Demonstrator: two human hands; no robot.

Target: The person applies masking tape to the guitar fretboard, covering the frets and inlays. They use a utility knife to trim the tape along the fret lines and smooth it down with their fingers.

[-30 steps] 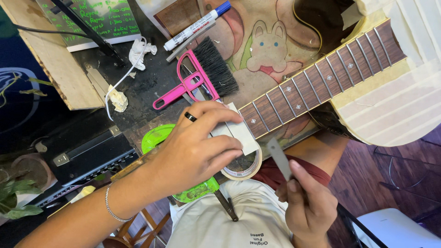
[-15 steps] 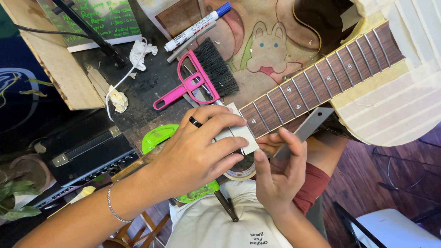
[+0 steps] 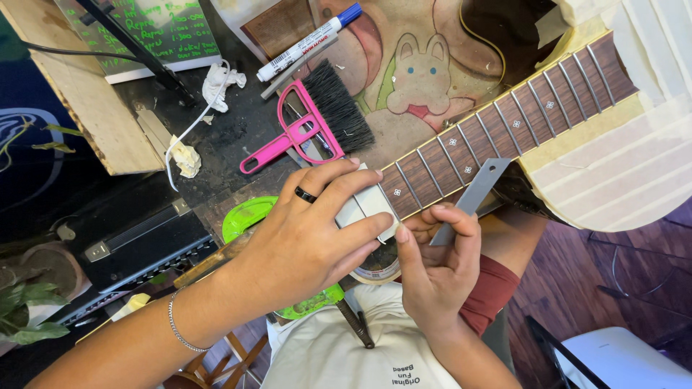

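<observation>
Gripping guitar neck at its head end, left hand lies palm down, fingers wrapped over pale headstock, 1 black ring visible. Neck's long axis runs from lower left up to upper right, away from this grip. Right hand sits just below fretboard, thumb and fingers pinching grey blade by lower end; blade tilts up-right, tip overlapping neck edge. Right hand nearer frets. Pink brush lies apart on bench.
</observation>
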